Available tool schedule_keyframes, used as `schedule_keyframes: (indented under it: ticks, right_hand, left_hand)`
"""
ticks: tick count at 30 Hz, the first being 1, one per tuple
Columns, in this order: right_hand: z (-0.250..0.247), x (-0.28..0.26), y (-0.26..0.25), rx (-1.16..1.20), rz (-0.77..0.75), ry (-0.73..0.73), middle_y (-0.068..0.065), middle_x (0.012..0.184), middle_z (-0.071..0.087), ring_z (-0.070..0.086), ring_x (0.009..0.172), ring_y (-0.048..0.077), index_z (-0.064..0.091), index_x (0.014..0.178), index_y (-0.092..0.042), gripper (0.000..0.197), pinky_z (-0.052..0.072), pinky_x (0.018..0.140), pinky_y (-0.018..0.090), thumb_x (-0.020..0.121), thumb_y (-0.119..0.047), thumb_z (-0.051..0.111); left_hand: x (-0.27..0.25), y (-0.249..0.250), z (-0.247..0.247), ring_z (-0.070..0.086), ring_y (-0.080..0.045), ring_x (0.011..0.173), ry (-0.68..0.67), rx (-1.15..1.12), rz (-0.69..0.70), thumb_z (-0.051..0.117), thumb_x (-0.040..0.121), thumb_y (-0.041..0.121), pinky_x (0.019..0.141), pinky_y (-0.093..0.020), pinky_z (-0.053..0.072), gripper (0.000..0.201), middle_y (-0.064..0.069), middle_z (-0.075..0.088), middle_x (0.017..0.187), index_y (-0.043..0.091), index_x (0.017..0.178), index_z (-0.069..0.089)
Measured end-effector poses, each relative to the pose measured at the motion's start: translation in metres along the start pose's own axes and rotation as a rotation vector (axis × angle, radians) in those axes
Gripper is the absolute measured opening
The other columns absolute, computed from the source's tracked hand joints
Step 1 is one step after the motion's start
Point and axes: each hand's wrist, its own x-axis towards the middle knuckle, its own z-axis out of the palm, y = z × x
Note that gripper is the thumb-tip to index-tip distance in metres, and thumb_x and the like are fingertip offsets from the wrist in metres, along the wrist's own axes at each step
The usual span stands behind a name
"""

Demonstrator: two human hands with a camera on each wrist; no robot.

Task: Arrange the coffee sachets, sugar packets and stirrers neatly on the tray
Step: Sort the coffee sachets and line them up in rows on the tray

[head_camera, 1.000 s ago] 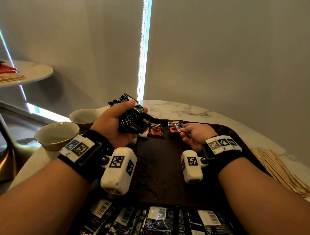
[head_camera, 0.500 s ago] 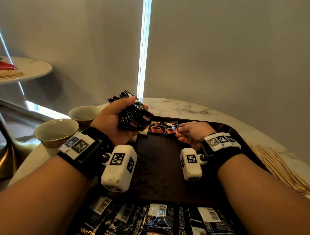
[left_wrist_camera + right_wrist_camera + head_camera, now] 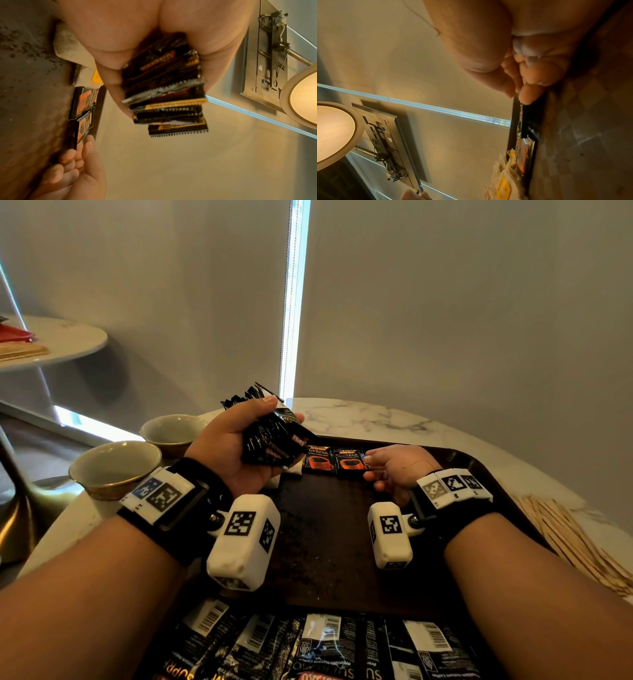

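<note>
Two coffee sachets (image 3: 334,460) lie flat, side by side, at the far edge of the dark tray (image 3: 325,542). The right hand (image 3: 397,467) rests just beside them, its curled fingertips (image 3: 529,94) pinching the nearer one's edge. The left hand (image 3: 233,446) hovers to their left, gripping a fanned stack of glossy black sachets (image 3: 168,97) with serrated ends. Two round cups (image 3: 113,467) stand off the tray, and wooden stirrers (image 3: 575,542) lie on the marble table (image 3: 376,419).

Tray (image 3: 329,542): dark brown, faint checker texture, dark speckles. Coffee sachets on tray (image 3: 334,459): black, red-orange cup print, gold lettering. Held sachet stack (image 3: 270,436): black with gold and red bands. Sugar packets (image 3: 503,185): cream, yellow mark. Stirrers (image 3: 575,539): pale wood. Table (image 3: 376,419): white marble, grey veins. Cups (image 3: 114,469): off-white, gold rims.
</note>
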Motion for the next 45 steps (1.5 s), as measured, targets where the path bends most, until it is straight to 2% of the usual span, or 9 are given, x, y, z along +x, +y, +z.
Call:
schedule_keyframes:
  ticks: [4,11,15,26,30,33,35,42,45]
  right_hand:
    - [0.0,0.0,-0.002,-0.004,0.029,0.018,0.011,0.099,0.068,0.061,0.063,0.015,0.064,0.11,-0.006,0.021,0.039,0.041,0.023,0.093,-0.018,0.064]
    - [0.0,-0.002,-0.002,0.045,0.022,0.03,0.008,0.085,0.066,0.06,0.059,0.015,0.064,0.11,-0.008,0.022,0.041,0.042,0.023,0.095,-0.024,0.06]
    - [0.0,-0.002,-0.002,0.054,0.02,0.034,0.007,0.088,0.066,0.06,0.061,0.015,0.065,0.108,-0.009,0.023,0.041,0.045,0.024,0.096,-0.027,0.058]
    - [-0.001,0.002,0.0,0.065,0.019,0.046,0.009,0.095,0.064,0.059,0.06,0.017,0.065,0.109,-0.011,0.024,0.039,0.04,0.024,0.094,-0.029,0.059]
    - [-0.002,0.001,-0.002,0.093,0.008,0.079,0.009,0.095,0.066,0.053,0.059,0.015,0.065,0.109,-0.01,0.024,0.036,0.04,0.023,0.094,-0.028,0.061]
    - [-0.002,-0.005,-0.01,0.158,-0.105,0.087,0.008,0.092,0.067,0.051,0.056,0.012,0.066,0.11,-0.01,0.017,0.033,0.041,0.023,0.094,-0.014,0.061]
    - [-0.003,-0.013,-0.021,0.126,-0.249,0.05,0.008,0.098,0.069,0.052,0.057,0.011,0.068,0.107,-0.018,0.02,0.035,0.042,0.023,0.094,-0.006,0.061]
    - [0.005,-0.067,-0.054,-0.027,-0.688,-0.321,0.003,0.106,0.066,0.059,0.077,0.009,0.072,0.107,-0.04,0.049,0.048,0.058,0.023,0.088,0.005,0.063]
    - [0.012,-0.085,-0.058,-0.1,-0.722,-0.415,0.006,0.118,0.066,0.062,0.079,0.005,0.069,0.115,-0.035,0.05,0.051,0.068,0.018,0.089,0.008,0.06]
  left_hand:
    - [0.0,0.0,0.0,0.073,-0.029,0.088,0.004,-0.004,-0.003,0.068,0.08,0.026,0.072,-0.041,0.061,0.053,-0.016,0.07,0.108,0.009,0.127,0.052]
    - [-0.001,0.001,0.002,0.073,-0.029,0.087,0.013,0.005,-0.007,0.065,0.078,0.027,0.071,-0.04,0.062,0.055,-0.015,0.07,0.107,0.007,0.127,0.052]
    - [-0.001,0.001,0.002,0.073,-0.029,0.087,0.018,0.003,-0.014,0.065,0.079,0.027,0.07,-0.041,0.061,0.053,-0.016,0.071,0.107,0.007,0.126,0.052]
    - [-0.003,0.001,0.003,0.073,-0.029,0.092,0.011,0.007,-0.031,0.065,0.077,0.027,0.073,-0.04,0.062,0.055,-0.015,0.071,0.111,0.008,0.127,0.053]
    - [-0.005,0.002,0.003,0.074,-0.029,0.088,-0.009,0.008,-0.05,0.061,0.08,0.026,0.071,-0.038,0.062,0.058,-0.017,0.071,0.108,0.0,0.13,0.052]
    - [-0.005,0.002,0.004,0.073,-0.028,0.084,-0.011,0.015,-0.06,0.059,0.081,0.026,0.067,-0.037,0.061,0.066,-0.019,0.068,0.108,0.001,0.141,0.049]
    - [-0.006,0.002,0.006,0.073,-0.029,0.083,-0.021,0.012,-0.064,0.058,0.082,0.027,0.067,-0.037,0.061,0.065,-0.019,0.068,0.104,0.0,0.14,0.049]
    - [-0.01,0.005,0.009,0.073,-0.029,0.084,-0.155,-0.015,-0.143,0.053,0.085,0.031,0.071,-0.036,0.062,0.048,-0.02,0.071,0.1,0.001,0.122,0.062]
    - [-0.013,0.005,0.008,0.072,-0.03,0.086,-0.181,-0.002,-0.166,0.055,0.085,0.032,0.074,-0.036,0.061,0.046,-0.019,0.071,0.104,0.003,0.119,0.064]
